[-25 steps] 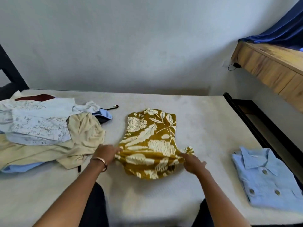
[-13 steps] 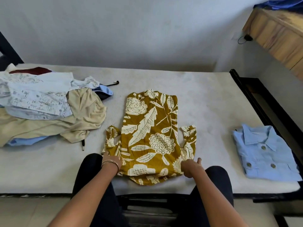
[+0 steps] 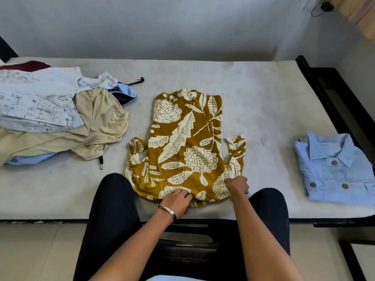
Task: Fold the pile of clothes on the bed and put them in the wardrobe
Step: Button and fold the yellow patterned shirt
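- Mustard floral garment (image 3: pixel 185 142) now lies spread flat in the middle of the bed (image 3: pixel 263 102), near edge at the mattress rim; a second ago I had it bunched up between both hands, so the laying-out step looks done and folding can begin.
- Its two short sleeves stick out on either side, not yet turned in.
- My left hand (image 3: pixel 178 199) has slid from the garment's left side to the middle of the near hem, fingers resting on the cloth; whether they pinch it I cannot tell.
- My right hand (image 3: pixel 237 184) is curled round the cloth at the right near corner, below the sleeve.
- Unfolded pile (image 3: pixel 60 118) sits well apart on the left; the folded blue shirt (image 3: pixel 334 169) lies to the right.
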The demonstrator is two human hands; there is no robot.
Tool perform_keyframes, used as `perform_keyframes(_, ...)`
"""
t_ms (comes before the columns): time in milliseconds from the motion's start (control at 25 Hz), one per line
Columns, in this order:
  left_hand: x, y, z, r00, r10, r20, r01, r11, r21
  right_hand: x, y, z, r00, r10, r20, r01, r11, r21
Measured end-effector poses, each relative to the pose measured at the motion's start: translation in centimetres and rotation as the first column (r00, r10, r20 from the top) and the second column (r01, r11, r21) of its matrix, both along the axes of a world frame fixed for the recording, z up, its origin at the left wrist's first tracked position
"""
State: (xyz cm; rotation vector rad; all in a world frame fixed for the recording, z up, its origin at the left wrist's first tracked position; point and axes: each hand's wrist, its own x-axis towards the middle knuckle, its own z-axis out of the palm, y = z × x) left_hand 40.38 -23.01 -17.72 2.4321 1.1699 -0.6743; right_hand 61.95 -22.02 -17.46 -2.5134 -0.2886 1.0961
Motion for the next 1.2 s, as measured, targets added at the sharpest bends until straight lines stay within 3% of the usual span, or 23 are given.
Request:
perform_keyframes(120, -0.1, -0.4, -1.0, 0.993, 0.065, -0.097, -0.058, 0.996, 0.073, -0.3, -0.3, -0.4, 0.970, -0.188, -0.153, 0.202, 0.976, 0.085)
perform_keyframes(240, -0.1, 0.7, -1.2, 0.996, -0.021, -0.083, 0.030, 0.994, 0.102, 0.3, -0.2, -0.7, 0.918, -0.298, -0.262, 0.346, 0.924, 0.165)
perform_keyframes(360, -0.5, 1.7, -0.9, 0.993, 0.077, 0.086, -0.064, 0.987, -0.147, 0.5, 0.0, 0.2, 0.799, -0.414, -0.436, 0.540, 0.813, 0.216)
perform_keyframes(480, -0.9, 1.5, -0.1, 0.998, 0.064, 0.011, -0.050, 0.862, -0.505, 0.7, -0.3, 1.4, 0.661, -0.480, -0.577, 0.695, 0.681, 0.230)
perform_keyframes(560, -0.8, 1.8, 0.5, 0.996, 0.085, -0.021, -0.080, 0.783, -0.617, 0.9, -0.3, 1.9, 0.593, -0.485, -0.642, 0.750, 0.622, 0.223)
perform_keyframes(640, 0.0, 2.5, 0.7, 0.978, 0.203, 0.054, -0.137, 0.811, -0.569, 1.0, -0.2, 2.1, 0.520, -0.469, -0.714, 0.794, 0.574, 0.202)
perform_keyframes(720, 1.1, 3.8, 0.6, 0.902, 0.365, 0.231, -0.277, 0.899, -0.340, 1.3, 0.1, 2.4, 0.476, -0.432, -0.766, 0.816, 0.541, 0.202)
perform_keyframes(800, 1.7, 4.8, 0.1, 0.865, 0.378, 0.329, -0.359, 0.926, -0.122, 1.7, 0.3, 2.3, 0.456, -0.403, -0.794, 0.833, 0.508, 0.220)
perform_keyframes(840, 1.7, 5.2, -0.4, 0.906, 0.323, 0.273, -0.315, 0.946, -0.074, 1.9, 0.5, 2.2, 0.446, -0.397, -0.802, 0.843, 0.487, 0.228)
perform_keyframes(920, 1.3, 5.4, -1.0, 0.981, 0.191, 0.027, -0.185, 0.972, -0.146, 2.1, 0.6, 2.1, 0.440, -0.416, -0.796, 0.871, 0.413, 0.265)
perform_keyframes(1000, 1.0, 5.0, -1.5, 0.987, 0.066, -0.146, -0.098, 0.969, -0.226, 2.7, 0.4, 1.7, 0.424, -0.449, -0.787, 0.899, 0.312, 0.306)
perform_keyframes(1120, 1.2, 4.3, -1.4, 0.980, -0.072, -0.186, 0.027, 0.971, -0.238, 2.2, 0.3, 2.5, 0.408, -0.409, -0.816, 0.912, 0.136, 0.387)
perform_keyframes(1160, 1.2, 4.1, -1.1, 0.974, -0.123, -0.189, 0.077, 0.969, -0.233, 1.6, 0.3, 2.7, 0.467, -0.377, -0.800, 0.882, 0.138, 0.450)
perform_keyframes(1200, 1.3, 4.2, -0.8, 0.971, -0.172, -0.165, 0.133, 0.966, -0.222, 0.8, 0.3, 3.0, 0.583, -0.332, -0.741, 0.812, 0.199, 0.549)
